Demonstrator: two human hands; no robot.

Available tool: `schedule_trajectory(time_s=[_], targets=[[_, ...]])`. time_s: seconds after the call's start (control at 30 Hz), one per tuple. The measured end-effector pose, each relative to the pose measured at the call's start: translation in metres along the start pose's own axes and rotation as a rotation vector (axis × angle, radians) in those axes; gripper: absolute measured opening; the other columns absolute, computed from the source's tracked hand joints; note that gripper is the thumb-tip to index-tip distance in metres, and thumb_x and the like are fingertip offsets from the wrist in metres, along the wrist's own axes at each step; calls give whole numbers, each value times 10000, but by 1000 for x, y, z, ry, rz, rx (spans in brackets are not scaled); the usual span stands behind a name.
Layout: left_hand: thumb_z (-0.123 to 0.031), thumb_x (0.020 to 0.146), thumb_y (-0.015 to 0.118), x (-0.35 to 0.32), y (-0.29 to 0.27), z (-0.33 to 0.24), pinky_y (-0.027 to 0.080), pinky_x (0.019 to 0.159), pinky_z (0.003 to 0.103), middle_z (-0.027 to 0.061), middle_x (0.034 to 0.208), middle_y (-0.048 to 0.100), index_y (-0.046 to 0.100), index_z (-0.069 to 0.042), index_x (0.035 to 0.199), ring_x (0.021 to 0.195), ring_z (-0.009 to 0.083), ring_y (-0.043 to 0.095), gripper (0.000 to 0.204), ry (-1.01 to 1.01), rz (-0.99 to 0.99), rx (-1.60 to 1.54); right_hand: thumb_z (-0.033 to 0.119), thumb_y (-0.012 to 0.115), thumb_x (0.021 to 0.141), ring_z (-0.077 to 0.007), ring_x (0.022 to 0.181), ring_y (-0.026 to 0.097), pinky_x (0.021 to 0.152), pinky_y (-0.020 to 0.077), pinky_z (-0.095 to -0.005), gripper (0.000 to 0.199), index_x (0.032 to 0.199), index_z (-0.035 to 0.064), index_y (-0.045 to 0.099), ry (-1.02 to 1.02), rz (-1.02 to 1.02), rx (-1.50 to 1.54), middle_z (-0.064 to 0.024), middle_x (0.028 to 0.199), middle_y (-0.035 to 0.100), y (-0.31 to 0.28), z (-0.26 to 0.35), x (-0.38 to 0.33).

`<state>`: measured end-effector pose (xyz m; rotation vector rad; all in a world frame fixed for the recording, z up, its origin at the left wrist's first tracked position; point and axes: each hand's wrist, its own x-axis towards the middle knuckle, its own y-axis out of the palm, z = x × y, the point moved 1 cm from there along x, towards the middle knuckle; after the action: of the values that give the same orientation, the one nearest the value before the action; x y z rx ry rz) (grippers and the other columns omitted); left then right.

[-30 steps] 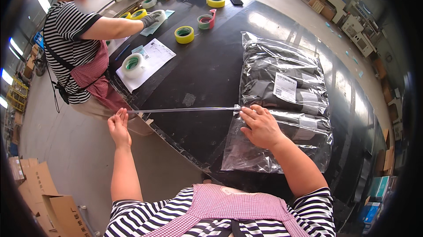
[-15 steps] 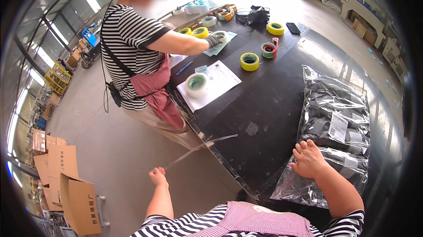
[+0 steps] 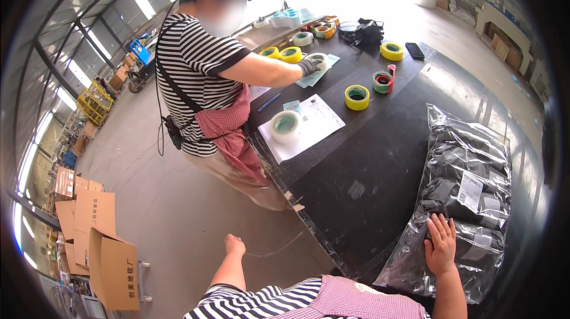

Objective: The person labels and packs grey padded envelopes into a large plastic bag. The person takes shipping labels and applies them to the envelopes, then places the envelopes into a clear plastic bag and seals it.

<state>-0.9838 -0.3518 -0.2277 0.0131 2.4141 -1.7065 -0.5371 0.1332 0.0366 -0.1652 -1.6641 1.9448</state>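
Off the table's left side, low over the floor, my left hand (image 3: pixel 235 244) is closed on a thin clear plastic strip (image 3: pixel 279 248), which trails right from it in a curve and is hard to see. My right hand (image 3: pixel 440 244) lies with fingers stretched out on a large clear plastic bag (image 3: pixel 409 259). Inside the bag are several dark, rolled or folded bundles (image 3: pixel 445 194). A white printed label (image 3: pixel 470 191) sits on the bag, just beyond my right fingertips.
On the black table (image 3: pixel 332 224) are a white sheet (image 3: pixel 317 120), a clear tape roll (image 3: pixel 285 127), yellow tape rolls (image 3: pixel 357 97), a red-and-green roll (image 3: pixel 383 81) and a phone (image 3: pixel 415 51). A co-worker (image 3: pixel 202 70) reaches over the left side with a gloved hand. Cardboard boxes (image 3: pixel 113 265) stand left.
The clear strip has come away from the table edge and now hangs from my left hand. My right hand has turned and lies flatter on the bag. The view has shifted.
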Motion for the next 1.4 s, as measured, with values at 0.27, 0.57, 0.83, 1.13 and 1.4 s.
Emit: schedule_trajectory(time_s=[0.27,0.57,0.83,1.13,1.4], targets=[[-193,850,737,-36,-44,-151,504,917,445,154,1206,618,603,-63,1238,1115,344,599,431,520,-246,-231,82,647,793,-376,1386,435,1190,226,-573,578,1361,59,545,31,82,111,-147,1461,515,-9,-1,-1],[-4,861,658,-287,-104,-402,450,1074,404,189,1451,501,540,-37,1382,1328,342,501,536,1679,863,-744,154,653,824,-361,1369,455,1187,229,-572,516,1324,55,575,39,56,104,-149,1426,544,-4,-6,0],[-399,918,651,-387,-13,-433,58,1230,534,158,1674,-45,103,-115,1610,1544,354,-52,928,1744,614,-467,254,647,864,-381,1372,456,1186,264,-534,534,1327,-2,572,117,92,79,-184,1429,541,-34,-47,-33],[-245,909,682,-389,-11,-425,92,1209,579,189,1669,2,342,-122,1549,1538,402,-41,734,1733,602,-538,708,295,971,-352,1454,348,1210,155,-539,857,1430,15,503,475,91,-178,-165,1523,451,-75,-167,-126],[-184,894,687,-390,-13,-424,84,1207,581,197,1668,-9,340,-151,1551,1537,410,-40,744,1704,649,-580,535,395,1034,-331,1482,297,1209,206,-411,711,1550,53,315,836,-78,-158,-183,1575,367,-77,-241,-167]])
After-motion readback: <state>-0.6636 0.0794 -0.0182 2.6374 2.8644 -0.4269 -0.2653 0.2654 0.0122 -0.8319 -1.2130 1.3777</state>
